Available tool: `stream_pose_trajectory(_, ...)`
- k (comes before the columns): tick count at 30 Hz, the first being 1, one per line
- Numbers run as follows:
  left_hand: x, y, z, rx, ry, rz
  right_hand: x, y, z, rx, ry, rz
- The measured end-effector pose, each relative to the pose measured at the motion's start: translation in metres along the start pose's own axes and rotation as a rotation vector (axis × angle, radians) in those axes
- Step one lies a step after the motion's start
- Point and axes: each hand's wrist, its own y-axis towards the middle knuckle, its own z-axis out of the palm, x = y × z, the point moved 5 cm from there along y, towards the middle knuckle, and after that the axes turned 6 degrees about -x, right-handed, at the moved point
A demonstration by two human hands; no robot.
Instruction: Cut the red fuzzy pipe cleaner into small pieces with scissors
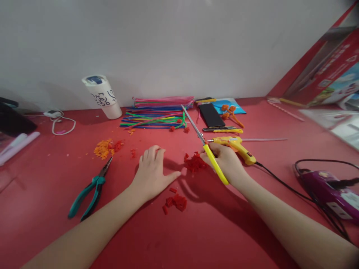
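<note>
My left hand (151,173) rests on the red tabletop, its thumb spread away from the fingers and nothing in it. My right hand (223,160) is closed around scissors with yellow handles (214,162); their blades point up and away to the left. Beside the right fingertips lies a heap of red fuzzy clippings (195,163). Closer to me, below the left thumb, is a small pile of short red pieces (176,202). The yellow hot glue gun (234,144) lies just behind the right hand, which partly hides it.
Teal-handled pliers (97,185) lie left, near orange clippings (103,148). Pipe cleaners (157,116), a phone (211,115) and a utility knife (224,129) lie along the back. A white tumbler (103,97) stands back left. A purple power strip (328,190) and cords occupy the right.
</note>
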Motion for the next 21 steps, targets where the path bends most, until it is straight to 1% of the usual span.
stream_pose_trajectory(3,-0.011,0.004,0.01,-0.007,0.031,0.025,0.001,-0.002,0.0,0.011,0.013,-0.011)
stream_pose_trajectory(4,-0.011,0.005,0.012,-0.019,0.048,0.033,0.001,-0.003,0.0,0.016,0.018,-0.014)
stream_pose_trajectory(6,-0.005,0.006,0.013,-0.073,0.103,0.048,0.002,-0.004,-0.001,0.027,0.029,-0.021)
stream_pose_trajectory(8,0.008,0.008,0.007,-0.15,0.188,0.06,0.003,-0.005,-0.002,0.035,0.042,-0.029)
stream_pose_trajectory(10,0.026,0.012,-0.004,-0.226,0.267,0.051,0.004,-0.006,-0.002,0.038,0.054,-0.039)
stream_pose_trajectory(12,0.04,0.016,-0.016,-0.258,0.305,0.034,0.005,-0.006,-0.002,0.04,0.062,-0.049)
stream_pose_trajectory(14,0.048,0.018,-0.026,-0.297,0.308,0.003,0.006,-0.006,-0.002,0.046,0.066,-0.057)
stream_pose_trajectory(15,0.048,0.019,-0.029,-0.301,0.295,-0.005,0.006,-0.006,-0.001,0.049,0.065,-0.058)
stream_pose_trajectory(17,0.042,0.018,-0.031,-0.252,0.225,0.019,0.007,-0.007,0.001,0.056,0.057,-0.055)
stream_pose_trajectory(19,0.031,0.015,-0.028,-0.15,0.093,0.087,0.006,-0.008,0.002,0.062,0.041,-0.043)
stream_pose_trajectory(21,0.017,0.01,-0.026,-0.033,-0.085,0.161,0.005,-0.009,0.004,0.073,0.025,-0.028)
